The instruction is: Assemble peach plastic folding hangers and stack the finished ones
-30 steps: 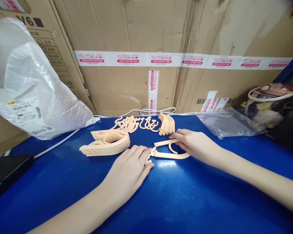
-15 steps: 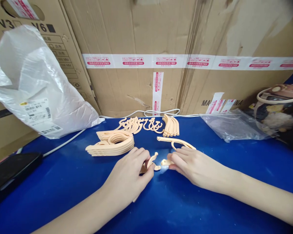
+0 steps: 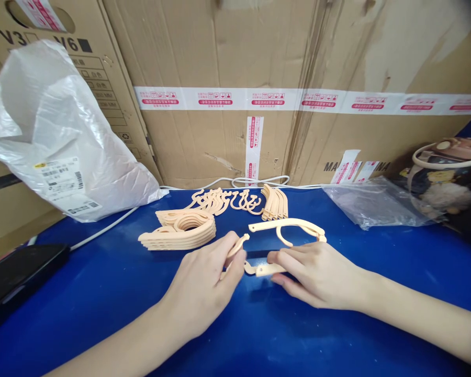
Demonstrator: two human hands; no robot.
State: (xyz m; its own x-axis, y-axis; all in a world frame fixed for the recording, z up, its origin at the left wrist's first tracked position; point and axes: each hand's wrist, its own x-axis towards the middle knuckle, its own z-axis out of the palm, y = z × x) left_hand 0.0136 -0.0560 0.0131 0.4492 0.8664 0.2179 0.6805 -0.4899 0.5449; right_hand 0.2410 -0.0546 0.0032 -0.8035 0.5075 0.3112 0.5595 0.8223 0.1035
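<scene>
Between the thumb and fingers of my left hand [image 3: 210, 280] is a curved beige hanger hook [image 3: 237, 248] with a knobbed tip; my fingers hide its middle. My right hand [image 3: 317, 275] pinches a flat beige hanger arm [image 3: 269, 269] with a small hole near its end. A curved beige end from the left hand's side meets the holed end; I cannot tell whether they are joined. Just behind my right hand lies another hanger arm [image 3: 265, 225] with a curved inner bar, partly covered by the fingers.
Stacked hanger pieces [image 3: 178, 241] lie left. Farther back are loose hooks [image 3: 215, 200] and a row of arms [image 3: 275, 203]. A white plastic bag [image 3: 63, 141], a dark phone-like device [image 3: 27, 277], a clear bag [image 3: 377, 204] and a white cable [image 3: 259, 180] surround them. Cardboard boxes [image 3: 220, 146] stand behind.
My left hand has shifted slightly left and tilted its hook. The arm in my right hand shows more and its holed end now meets the curved end. The arm behind is more exposed.
</scene>
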